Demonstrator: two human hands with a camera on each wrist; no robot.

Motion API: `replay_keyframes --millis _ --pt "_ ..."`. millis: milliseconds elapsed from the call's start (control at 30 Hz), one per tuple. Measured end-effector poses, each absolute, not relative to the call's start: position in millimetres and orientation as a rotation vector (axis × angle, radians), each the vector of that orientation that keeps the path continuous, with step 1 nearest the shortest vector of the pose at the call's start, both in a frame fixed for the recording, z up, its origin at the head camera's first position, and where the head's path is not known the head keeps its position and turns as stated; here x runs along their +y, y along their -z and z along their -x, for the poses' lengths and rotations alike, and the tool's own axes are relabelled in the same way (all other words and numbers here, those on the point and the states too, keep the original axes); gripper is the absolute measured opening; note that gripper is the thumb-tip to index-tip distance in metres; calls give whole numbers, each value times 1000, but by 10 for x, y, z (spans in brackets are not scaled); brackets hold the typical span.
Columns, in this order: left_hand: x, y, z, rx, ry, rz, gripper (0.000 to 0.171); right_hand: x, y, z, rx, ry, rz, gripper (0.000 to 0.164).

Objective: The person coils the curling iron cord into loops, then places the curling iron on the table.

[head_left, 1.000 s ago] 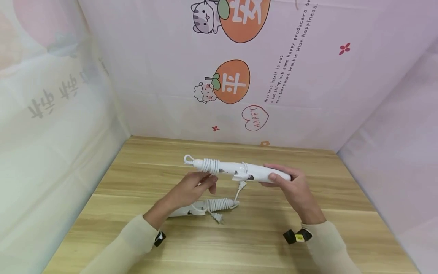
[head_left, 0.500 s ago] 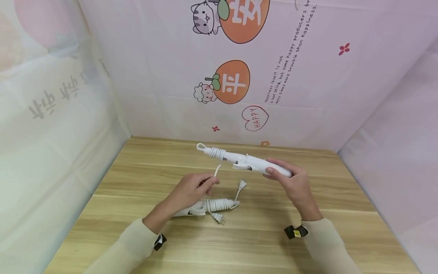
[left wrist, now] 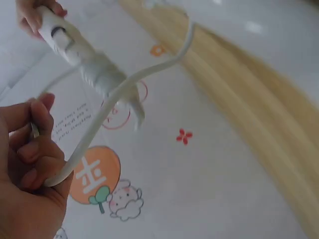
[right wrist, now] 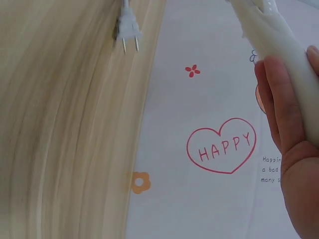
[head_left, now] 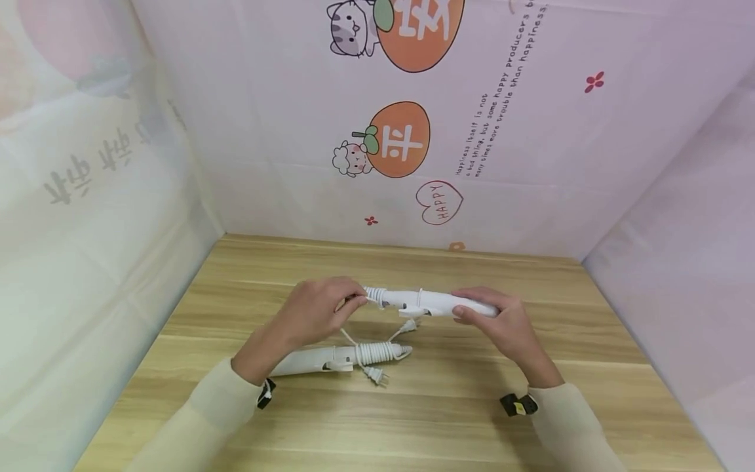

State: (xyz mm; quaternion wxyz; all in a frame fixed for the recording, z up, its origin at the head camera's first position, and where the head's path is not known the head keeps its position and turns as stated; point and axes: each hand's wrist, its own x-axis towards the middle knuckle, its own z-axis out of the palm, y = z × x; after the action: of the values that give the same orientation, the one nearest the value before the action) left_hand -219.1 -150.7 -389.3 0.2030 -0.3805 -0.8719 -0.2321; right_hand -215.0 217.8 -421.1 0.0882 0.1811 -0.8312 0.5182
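My right hand (head_left: 501, 321) grips the smooth thick end of a white hair curling iron (head_left: 436, 303), held level above the table. White cord is wound round the iron's narrower left end. With thumb and fingers, my left hand (head_left: 321, 305) pinches a loose length of that cord (left wrist: 102, 122) close beside the windings. In the left wrist view the cord bows out in a loop from the fingers. A second white curling iron (head_left: 307, 360) lies on the table below, its own cord (head_left: 375, 353) wound in tight coils; my left forearm overlaps its left end.
One two-pin plug (head_left: 375, 375) rests on the wooden table (head_left: 442, 419) in front of the second iron. Another plug (head_left: 409, 326) hangs just under the held iron. Printed cloth walls (head_left: 283, 196) enclose the table at the back and both sides.
My left hand rises from below the iron to its wound end, carrying the cord. The held iron tilts up, then comes back down level. The second iron stays put.
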Motion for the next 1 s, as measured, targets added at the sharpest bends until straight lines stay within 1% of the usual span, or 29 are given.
replay_keyframes --millis 167,400,567,800,1000 --pt "-1583 3840 2309 -2236 438 1185 8 2148 4113 2042 -2540 -1516 -642 27" --pt "-1629 3843 2367 -2175 411 1300 5 2090 4023 1952 -2578 -1518 -756 24" --pt "-1629 3838 2376 -2119 476 1400 6 2078 4023 1931 -2578 -1616 -737 25" --pt "-1628 3857 2401 -2119 524 1384 10 2012 4013 1910 -2580 -1692 -725 26" --pt "-1615 3876 2404 -2125 554 1420 6 1961 4041 1910 -2591 -1718 -716 27"
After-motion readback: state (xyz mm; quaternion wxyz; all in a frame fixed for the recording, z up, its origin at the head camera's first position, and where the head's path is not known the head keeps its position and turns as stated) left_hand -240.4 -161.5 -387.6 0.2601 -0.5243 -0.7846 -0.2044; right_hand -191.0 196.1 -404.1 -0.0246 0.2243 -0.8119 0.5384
